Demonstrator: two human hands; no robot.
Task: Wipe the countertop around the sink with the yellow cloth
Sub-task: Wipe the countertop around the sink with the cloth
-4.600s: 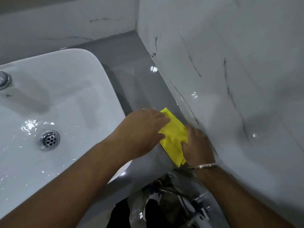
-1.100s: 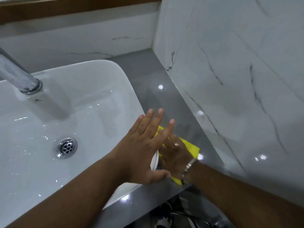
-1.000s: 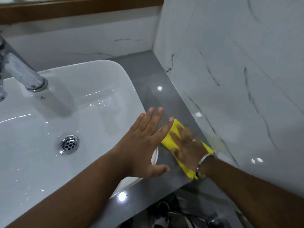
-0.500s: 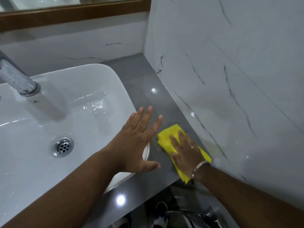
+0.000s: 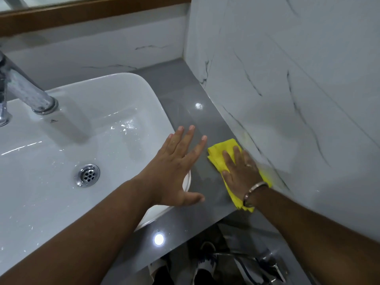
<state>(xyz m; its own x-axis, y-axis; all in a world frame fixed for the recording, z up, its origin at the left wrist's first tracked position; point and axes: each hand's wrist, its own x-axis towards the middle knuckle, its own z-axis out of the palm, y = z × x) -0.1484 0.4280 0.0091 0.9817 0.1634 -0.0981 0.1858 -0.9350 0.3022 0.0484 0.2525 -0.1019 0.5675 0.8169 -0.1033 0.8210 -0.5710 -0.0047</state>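
A folded yellow cloth (image 5: pixel 218 155) lies flat on the glossy grey countertop (image 5: pixel 185 103), on the narrow strip between the white sink (image 5: pixel 102 95) and the marble side wall. My right hand (image 5: pixel 239 169) presses down on the cloth with fingers spread flat, close to the wall's foot. My left hand (image 5: pixel 176 163) is open with fingers apart, hovering over the sink's right rim and the counter, holding nothing. It is beside the cloth and apart from it.
A chrome tap (image 5: pixel 24 87) rises at the far left and a metal drain (image 5: pixel 87 175) sits in the basin. White marble walls (image 5: pixel 287 79) close off the right and back. A wooden mirror frame (image 5: pixel 92 11) runs along the top. Below the counter's front edge there are shoes and pipes.
My right hand has slid the cloth away from me and toward the side wall over the last second. My left hand has stayed open above the sink's rim.
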